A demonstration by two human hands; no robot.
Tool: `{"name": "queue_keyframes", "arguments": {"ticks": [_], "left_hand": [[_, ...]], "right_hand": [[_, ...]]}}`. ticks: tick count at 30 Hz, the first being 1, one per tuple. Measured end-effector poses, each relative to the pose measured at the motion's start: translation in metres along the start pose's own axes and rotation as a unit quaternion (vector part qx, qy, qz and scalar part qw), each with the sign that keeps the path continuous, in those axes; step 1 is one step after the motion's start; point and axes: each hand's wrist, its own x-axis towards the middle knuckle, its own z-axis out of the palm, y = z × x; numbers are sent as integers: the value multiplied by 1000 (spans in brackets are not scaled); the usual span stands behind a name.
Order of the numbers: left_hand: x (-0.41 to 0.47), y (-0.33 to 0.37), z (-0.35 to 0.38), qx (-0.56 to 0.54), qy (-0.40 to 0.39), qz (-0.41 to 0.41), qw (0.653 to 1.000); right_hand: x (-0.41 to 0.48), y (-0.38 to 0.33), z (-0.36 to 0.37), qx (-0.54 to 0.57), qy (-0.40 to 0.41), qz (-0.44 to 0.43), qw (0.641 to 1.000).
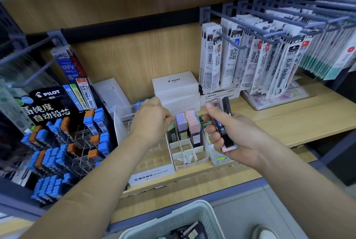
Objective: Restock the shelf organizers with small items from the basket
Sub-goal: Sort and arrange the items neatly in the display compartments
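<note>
- White card divided organizer [185, 155] on pale wooden shelf [289, 115]: lilac-capped lead cases [180, 121] and pink-capped lead cases [192, 123] stand upright in its rear compartments.
- Left hand [152, 117]: just left of the organizer, fingers curled, fingertips at the lilac caps; whether it pinches one cannot be told.
- Right hand [231, 134]: just right of the organizer, gripping a bundle of slim black and pink lead cases [224, 121].
- Pale green perforated plastic basket [192, 217]: below the organizer, dark packets inside.

Right hand [234, 134] gripping lead cases [223, 117], basket [189, 212] below
</note>
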Motion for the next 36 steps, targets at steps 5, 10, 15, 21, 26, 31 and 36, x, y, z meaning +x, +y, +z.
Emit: {"name": "queue_keyframes", "arguments": {"ticks": [5,10,15,21,26,31,36], "left_hand": [[3,1,-5,10,-28,-4,1000],[7,2,-10,40,-49,30,998],[9,-1,-11,57,-61,88,993],[7,3,-13,63,-85,66,992],[4,2,-12,64,-83,62,992],[8,5,-24,58,-172,63,981],[13,3,-21,80,-153,83,981]], "right_hand": [[1,2,1,-15,0,3,1000],[-1,1,1,-18,-1,0,1000],[0,2,1,-23,2,0,1000],[1,2,2,-21,3,-1,1000],[1,1,4,-18,4,0,1000],[1,1,3,-20,4,0,1000],[0,0,3,-18,6,-3,1000]]}}
